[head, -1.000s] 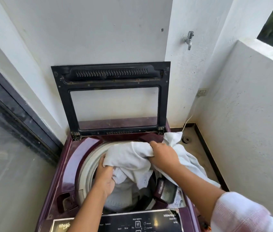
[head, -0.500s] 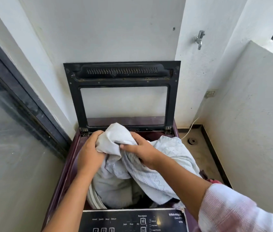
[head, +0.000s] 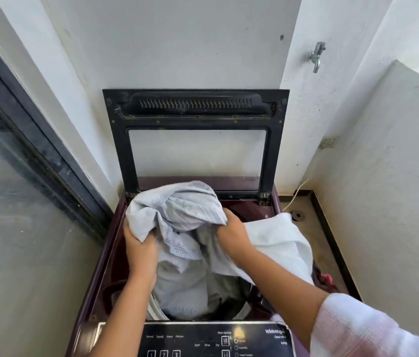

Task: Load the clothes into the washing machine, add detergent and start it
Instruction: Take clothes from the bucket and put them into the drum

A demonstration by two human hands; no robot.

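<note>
A crumpled pale grey-white woven garment (head: 177,210), with a stitched patterned band along one edge, bulges above the mouth of the maroon top-loading washing machine (head: 105,292). Its lower folds hang into the drum, which cloth mostly hides. The left hand (head: 140,251) grips its left edge with curled fingers. The right hand (head: 233,234) clutches the middle, fingertips buried in fabric. Whiter cloth drapes over the right rim; whether it is the same piece is unclear. Behind stands the raised black-framed glass lid (head: 195,109). The glossy black control panel (head: 203,341) is cut off below.
</note>
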